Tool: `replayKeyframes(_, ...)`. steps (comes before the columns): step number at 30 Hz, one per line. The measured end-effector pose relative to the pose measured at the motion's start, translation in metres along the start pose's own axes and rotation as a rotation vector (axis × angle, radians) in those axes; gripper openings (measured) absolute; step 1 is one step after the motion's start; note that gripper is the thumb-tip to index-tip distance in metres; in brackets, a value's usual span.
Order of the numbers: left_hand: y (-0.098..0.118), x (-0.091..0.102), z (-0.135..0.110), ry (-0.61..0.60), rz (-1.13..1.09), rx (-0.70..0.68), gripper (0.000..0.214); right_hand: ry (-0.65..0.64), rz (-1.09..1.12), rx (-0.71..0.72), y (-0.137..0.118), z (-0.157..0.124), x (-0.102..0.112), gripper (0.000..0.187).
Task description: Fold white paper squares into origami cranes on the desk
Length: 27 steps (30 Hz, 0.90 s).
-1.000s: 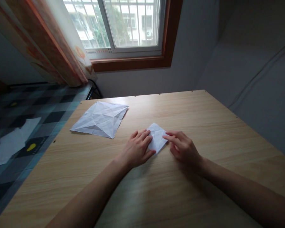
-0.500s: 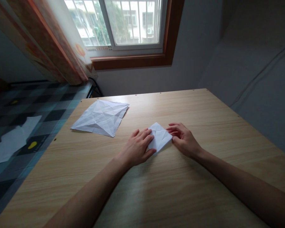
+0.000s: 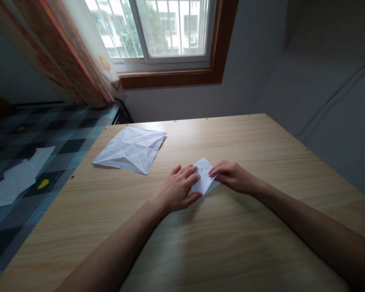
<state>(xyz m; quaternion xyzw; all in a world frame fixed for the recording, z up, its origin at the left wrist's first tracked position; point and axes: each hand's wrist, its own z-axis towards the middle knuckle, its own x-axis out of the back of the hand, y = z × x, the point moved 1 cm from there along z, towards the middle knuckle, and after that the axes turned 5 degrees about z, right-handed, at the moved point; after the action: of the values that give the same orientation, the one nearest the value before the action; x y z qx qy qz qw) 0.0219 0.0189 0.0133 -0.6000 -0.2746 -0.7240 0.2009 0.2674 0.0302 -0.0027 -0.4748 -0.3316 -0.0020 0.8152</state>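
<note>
A small folded white paper (image 3: 203, 182) lies on the wooden table (image 3: 231, 243), one corner pointing away from me. My left hand (image 3: 182, 190) rests flat on its left side, fingers spread, thumb near the bottom corner. At the right corner, my right hand (image 3: 231, 175) pinches a flap of the paper between thumb and fingers. That flap is lifted and folded inward, and a layer beneath shows along the lower right edge. The right thumb is partly hidden.
A larger creased white sheet (image 3: 130, 150) lies at the table's back left. Left of the table, white paper pieces (image 3: 15, 178) rest on a dark checked cloth (image 3: 6, 227). Behind the table are a wall, a window (image 3: 170, 32) and a curtain (image 3: 76, 52).
My right hand has moved left and closed on the paper's right corner, bringing a flap up and inward. My left hand stays in place on the paper.
</note>
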Motion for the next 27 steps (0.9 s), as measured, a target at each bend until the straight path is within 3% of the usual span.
replayKeyframes(5, 0.0, 0.0, 0.0, 0.004, 0.001, 0.011, 0.039, 0.045, -0.066, -0.154, 0.001, 0.015, -0.006, 0.021)
replayKeyframes(11, 0.002, 0.0, 0.001, 0.007, 0.0, 0.014, 0.044, 0.172, -0.172, -0.131, -0.003, 0.019, -0.018, 0.023)
replayKeyframes(14, 0.002, -0.001, 0.0, 0.013, -0.001, 0.02, 0.047, 0.222, -0.282, -0.102, -0.009, 0.012, -0.02, 0.012)
replayKeyframes(20, 0.001, -0.002, 0.0, -0.007, 0.004, 0.026, 0.052, 0.093, -0.469, 0.096, -0.021, -0.012, -0.035, 0.028)
replayKeyframes(27, 0.001, -0.002, -0.001, -0.02, 0.02, 0.013, 0.058, -0.008, -0.422, 0.186, -0.03, -0.019, -0.042, 0.042)
